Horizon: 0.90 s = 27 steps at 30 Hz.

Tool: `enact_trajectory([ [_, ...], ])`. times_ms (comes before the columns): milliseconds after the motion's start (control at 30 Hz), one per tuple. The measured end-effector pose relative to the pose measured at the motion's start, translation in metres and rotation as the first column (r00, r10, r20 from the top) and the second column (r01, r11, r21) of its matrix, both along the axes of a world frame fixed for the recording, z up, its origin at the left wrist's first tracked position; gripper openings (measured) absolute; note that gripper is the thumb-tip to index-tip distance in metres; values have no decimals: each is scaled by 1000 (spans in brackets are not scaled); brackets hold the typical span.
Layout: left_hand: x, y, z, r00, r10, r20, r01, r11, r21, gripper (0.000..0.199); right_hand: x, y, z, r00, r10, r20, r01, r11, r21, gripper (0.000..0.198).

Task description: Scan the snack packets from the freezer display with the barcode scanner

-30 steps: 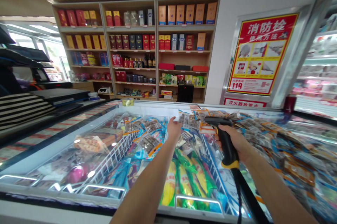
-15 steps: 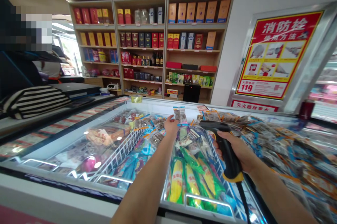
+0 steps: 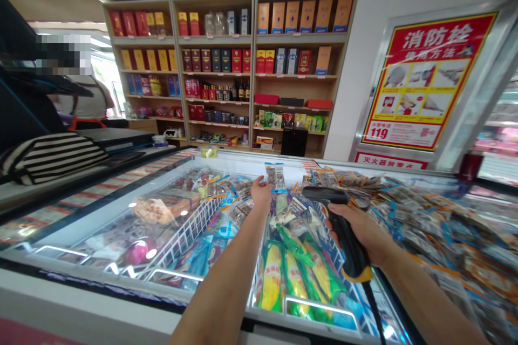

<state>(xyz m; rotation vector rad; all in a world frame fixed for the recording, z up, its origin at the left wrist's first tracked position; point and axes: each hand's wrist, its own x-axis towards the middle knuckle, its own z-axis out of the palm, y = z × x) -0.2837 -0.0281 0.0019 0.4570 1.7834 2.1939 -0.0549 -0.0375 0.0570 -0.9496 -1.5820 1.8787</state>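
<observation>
- One packet (image 3: pixel 279 178) is held upright by the left hand (image 3: pixel 262 192), near the freezer's far edge (whether a second packet overlaps it cannot be told).
- The left fingers are drawn narrow at the packet's lower left side; their exact grip is too small to be made out.
- One scanner (image 3: pixel 343 234) is gripped by the right hand (image 3: pixel 362 229), its handle wrapped by the fingers; one cable (image 3: pixel 375 307) is seen running down from it.
- A small gap is left between the scanner's nose and the packet, and the two are not touching.
- Four green packs (image 3: pixel 294 278) can be counted in the freezer (image 3: pixel 234 160), between the forearms: three side by side, one laid across their upper ends.
- Open air is left above these packs; to the right, the scanner is bordered by a pile (image 3: pixel 441 221) of packets (too many to be counted).
- Left of the left forearm, a white wire basket wall (image 3: pixel 200 227) is seen.
- Behind, three shelf bays are lined up, with six orange boxes (image 3: pixel 300 17) set at top right.
</observation>
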Motion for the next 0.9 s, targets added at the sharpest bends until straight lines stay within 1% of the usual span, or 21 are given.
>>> enact_trajectory([
  [167,0,1,0,1000,8,6,-8,1000,-12,50,0,-4,2,1000,17,3,-17,999,35,21],
  [400,-2,3,-2,1000,19,6,-19,1000,-11,50,1,-5,3,1000,-3,5,3,1000,22,21],
  [567,-5,4,-5,999,34,-18,-35,999,-22,52,-1,-9,6,999,14,38,-17,996,82,20],
  [700,-7,4,-6,991,-23,-131,16,999,-52,56,-1,-9,7,998,29,52,-33,997,76,20],
  [800,-8,4,-5,977,-86,-194,83,996,-22,57,0,-6,5,1000,13,26,-15,999,44,20],
  [900,-8,4,-6,964,-126,-235,128,992,-10,49,1,-5,5,1000,-19,14,19,1000,11,19],
])
